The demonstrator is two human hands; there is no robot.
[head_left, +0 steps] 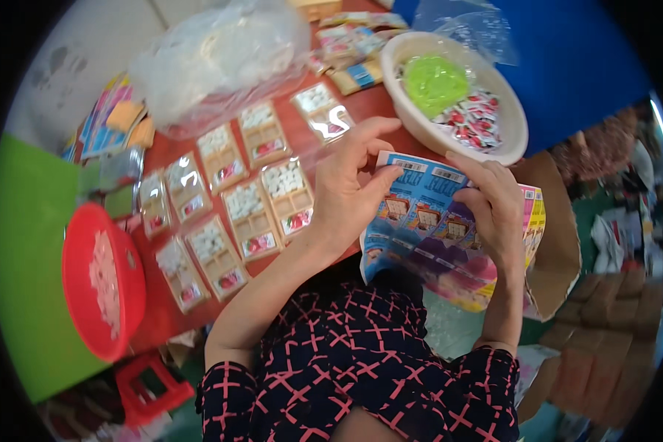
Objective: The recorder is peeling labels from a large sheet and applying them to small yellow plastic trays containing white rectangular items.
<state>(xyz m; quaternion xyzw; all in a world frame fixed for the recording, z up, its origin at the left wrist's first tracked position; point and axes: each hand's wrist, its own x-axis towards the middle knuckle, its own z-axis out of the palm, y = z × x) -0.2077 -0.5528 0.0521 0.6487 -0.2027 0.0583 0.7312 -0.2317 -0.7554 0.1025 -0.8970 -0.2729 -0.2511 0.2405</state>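
Head view, left fingers [384, 180] and right fingers [473, 171] pinching printed sheet [420, 239], lower part blurred.

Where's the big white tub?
In the head view, the white tub is at the upper right, just beyond the right hand and the printed sheet.

I count two hands [346, 188], nine trays [250, 220], one red bowl [130, 283], one white tub [516, 125] and apparently at least one printed sheet [427, 239].
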